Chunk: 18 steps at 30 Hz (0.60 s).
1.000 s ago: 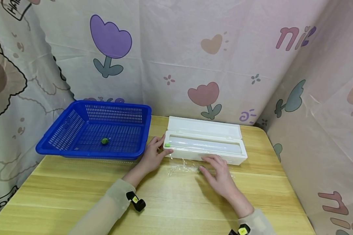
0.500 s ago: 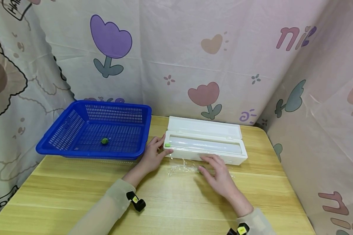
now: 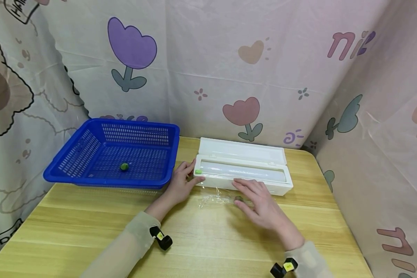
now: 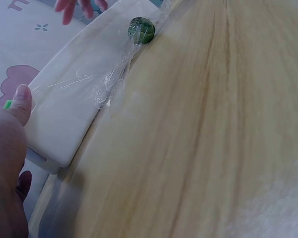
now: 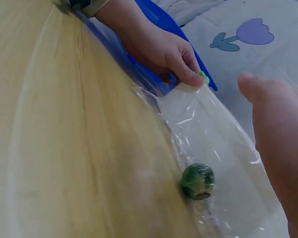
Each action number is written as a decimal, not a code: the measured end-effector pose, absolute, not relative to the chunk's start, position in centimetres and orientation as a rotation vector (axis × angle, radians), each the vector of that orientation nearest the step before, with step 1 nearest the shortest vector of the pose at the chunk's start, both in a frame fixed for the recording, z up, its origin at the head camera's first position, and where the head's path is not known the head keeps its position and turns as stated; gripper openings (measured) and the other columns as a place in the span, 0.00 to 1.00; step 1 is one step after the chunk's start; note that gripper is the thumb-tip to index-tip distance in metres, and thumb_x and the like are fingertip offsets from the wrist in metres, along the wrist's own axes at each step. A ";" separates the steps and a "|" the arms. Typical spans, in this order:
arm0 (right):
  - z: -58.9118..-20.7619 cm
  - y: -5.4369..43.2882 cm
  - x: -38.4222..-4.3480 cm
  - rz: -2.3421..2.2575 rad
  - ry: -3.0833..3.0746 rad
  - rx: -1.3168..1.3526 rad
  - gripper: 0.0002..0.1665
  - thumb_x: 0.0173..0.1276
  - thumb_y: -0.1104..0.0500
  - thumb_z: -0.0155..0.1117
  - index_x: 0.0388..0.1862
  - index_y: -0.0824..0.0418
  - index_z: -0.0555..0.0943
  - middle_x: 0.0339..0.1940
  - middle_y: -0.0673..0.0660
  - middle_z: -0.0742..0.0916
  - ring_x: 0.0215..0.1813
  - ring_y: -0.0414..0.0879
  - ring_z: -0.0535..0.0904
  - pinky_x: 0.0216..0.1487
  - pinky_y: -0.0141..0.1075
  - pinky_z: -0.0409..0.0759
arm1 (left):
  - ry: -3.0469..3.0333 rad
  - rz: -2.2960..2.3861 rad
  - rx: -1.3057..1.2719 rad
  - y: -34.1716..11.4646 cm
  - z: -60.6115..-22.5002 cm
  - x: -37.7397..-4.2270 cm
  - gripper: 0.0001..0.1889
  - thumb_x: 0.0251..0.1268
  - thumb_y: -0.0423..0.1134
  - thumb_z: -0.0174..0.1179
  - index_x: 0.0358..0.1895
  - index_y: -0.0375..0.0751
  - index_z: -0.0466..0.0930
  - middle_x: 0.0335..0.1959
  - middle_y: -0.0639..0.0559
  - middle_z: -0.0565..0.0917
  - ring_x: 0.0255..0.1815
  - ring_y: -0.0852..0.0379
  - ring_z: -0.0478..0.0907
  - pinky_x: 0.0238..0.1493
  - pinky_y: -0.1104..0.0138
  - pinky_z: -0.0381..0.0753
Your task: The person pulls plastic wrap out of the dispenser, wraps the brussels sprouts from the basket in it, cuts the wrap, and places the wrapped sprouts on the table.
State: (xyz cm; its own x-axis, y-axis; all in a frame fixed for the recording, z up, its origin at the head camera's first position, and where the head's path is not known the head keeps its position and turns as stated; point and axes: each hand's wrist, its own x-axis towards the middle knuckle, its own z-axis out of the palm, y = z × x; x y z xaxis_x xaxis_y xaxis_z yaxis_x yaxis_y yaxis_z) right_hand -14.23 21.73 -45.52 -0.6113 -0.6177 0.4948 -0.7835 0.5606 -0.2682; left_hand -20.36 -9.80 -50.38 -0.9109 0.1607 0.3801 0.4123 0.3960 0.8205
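Observation:
My left hand (image 3: 180, 183) grips the left end of a white cling film dispenser (image 3: 244, 184), thumb on its front edge beside a green slide cutter (image 3: 198, 171). The dispenser's lid is up and a roll of film (image 3: 241, 171) lies inside. Clear film (image 3: 215, 197) hangs over the front onto the table. A small green Brussels sprout (image 5: 198, 181) sits in that film, against the dispenser's front. My right hand (image 3: 258, 200) is over it with loosely extended fingers, fingertips at the dispenser's front edge; the thumb stands apart from the sprout in the right wrist view.
A blue plastic basket (image 3: 111, 182) stands to the left, with another Brussels sprout (image 3: 124, 166) on its floor. Printed cloth (image 3: 194, 58) hangs behind and along both sides of the wooden table (image 3: 208, 243).
My right hand has opened out a little, its fingertips shifting left along the dispenser and its thumb coming away from the sprout, which shows more. The left hand has stayed put.

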 end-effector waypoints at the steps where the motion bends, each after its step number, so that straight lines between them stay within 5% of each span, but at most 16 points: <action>1: -45.3 21.8 -14.3 0.643 -2.470 1.164 0.36 0.81 0.41 0.58 0.78 0.60 0.73 0.77 0.55 0.76 0.73 0.50 0.72 0.69 0.49 0.67 | -2.416 -1.520 -0.507 -9.8 -50.3 -20.3 0.41 0.65 0.42 0.76 0.76 0.27 0.67 0.44 0.50 0.75 0.42 0.53 0.71 0.42 0.64 0.73; 13: -43.5 21.5 -16.5 0.432 -2.502 1.379 0.54 0.79 0.21 0.33 0.86 0.57 0.61 0.82 0.54 0.70 0.75 0.51 0.69 0.69 0.54 0.64 | -2.421 -1.512 -0.507 -9.8 -50.3 -20.4 0.41 0.65 0.42 0.76 0.76 0.29 0.67 0.46 0.50 0.77 0.43 0.53 0.72 0.43 0.63 0.74; 18: -43.2 20.9 -17.6 0.407 -2.553 1.409 0.57 0.75 0.18 0.39 0.88 0.54 0.57 0.84 0.50 0.67 0.73 0.49 0.69 0.67 0.51 0.64 | -2.420 -1.492 -0.521 -9.8 -50.3 -20.4 0.41 0.65 0.43 0.75 0.76 0.29 0.67 0.45 0.50 0.77 0.40 0.54 0.71 0.40 0.64 0.74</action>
State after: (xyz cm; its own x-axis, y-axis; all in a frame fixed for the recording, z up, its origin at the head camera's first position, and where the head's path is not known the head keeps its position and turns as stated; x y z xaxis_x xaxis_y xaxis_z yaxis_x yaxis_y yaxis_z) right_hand -17.58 20.90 -43.18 -0.5270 -0.7948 0.3010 -0.8490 0.5086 -0.1434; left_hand -20.39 -9.84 -50.31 -0.9045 0.1686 0.3917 0.4256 0.4114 0.8059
